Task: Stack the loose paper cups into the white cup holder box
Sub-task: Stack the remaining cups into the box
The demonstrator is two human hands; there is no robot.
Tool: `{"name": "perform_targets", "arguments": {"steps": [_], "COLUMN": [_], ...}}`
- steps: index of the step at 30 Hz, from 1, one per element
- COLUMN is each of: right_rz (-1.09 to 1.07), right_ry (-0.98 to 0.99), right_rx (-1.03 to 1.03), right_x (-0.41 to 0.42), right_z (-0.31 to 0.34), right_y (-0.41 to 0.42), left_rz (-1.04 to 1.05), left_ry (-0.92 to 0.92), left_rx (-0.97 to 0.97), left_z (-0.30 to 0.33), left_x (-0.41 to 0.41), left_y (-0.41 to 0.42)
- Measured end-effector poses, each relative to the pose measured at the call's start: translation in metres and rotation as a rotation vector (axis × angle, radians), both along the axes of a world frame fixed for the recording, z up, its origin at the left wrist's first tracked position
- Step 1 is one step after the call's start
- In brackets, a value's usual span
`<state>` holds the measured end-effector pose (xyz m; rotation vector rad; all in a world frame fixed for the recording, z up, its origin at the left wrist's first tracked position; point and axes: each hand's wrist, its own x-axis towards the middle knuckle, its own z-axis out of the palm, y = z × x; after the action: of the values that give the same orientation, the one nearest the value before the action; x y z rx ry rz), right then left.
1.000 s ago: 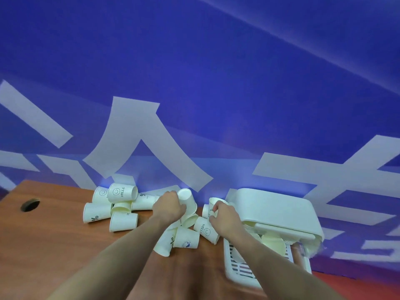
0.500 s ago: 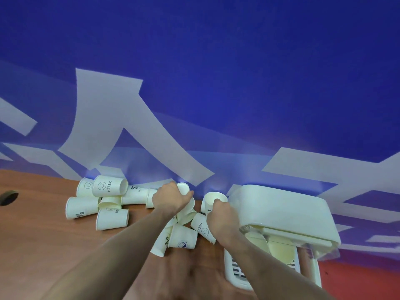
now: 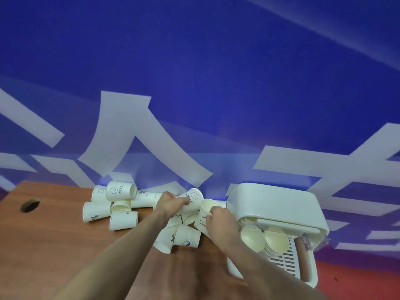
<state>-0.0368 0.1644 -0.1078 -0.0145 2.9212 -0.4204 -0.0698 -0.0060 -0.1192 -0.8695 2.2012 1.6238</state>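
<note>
Since a moment ago my left hand [image 3: 171, 204] has lifted a smiley cup [image 3: 191, 200], fingers curled round it; my right hand [image 3: 220, 219] grips another cup [image 3: 204, 216]. Both lie sideways, and the box [image 3: 279, 204] sits just right of my right hand, nearer it.

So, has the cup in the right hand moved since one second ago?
Yes. Against the white cup holder box, the right cup, gripped by the right hand, has shifted left, away from the box, toward the HELLO cup in the left hand.
</note>
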Motion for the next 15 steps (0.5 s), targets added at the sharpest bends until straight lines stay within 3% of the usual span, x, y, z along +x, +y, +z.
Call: {"name": "perform_targets", "arguments": {"steps": [7,15], "right_rz": [-0.001,-0.044], "right_ry": [0.030,-0.002], "right_rx": [-0.050,-0.033], "right_x": [0.043,0.084], "right_z": [0.014,0.018], "right_y": [0.014,0.040], "left_rz": [-0.405,-0.623], "left_ry": [-0.032,0.049], "left_rx": [0.037,-0.159], "left_z": [0.024,0.026], "left_x": [0.057,0.093], "left_y": [0.001,0.010]}}
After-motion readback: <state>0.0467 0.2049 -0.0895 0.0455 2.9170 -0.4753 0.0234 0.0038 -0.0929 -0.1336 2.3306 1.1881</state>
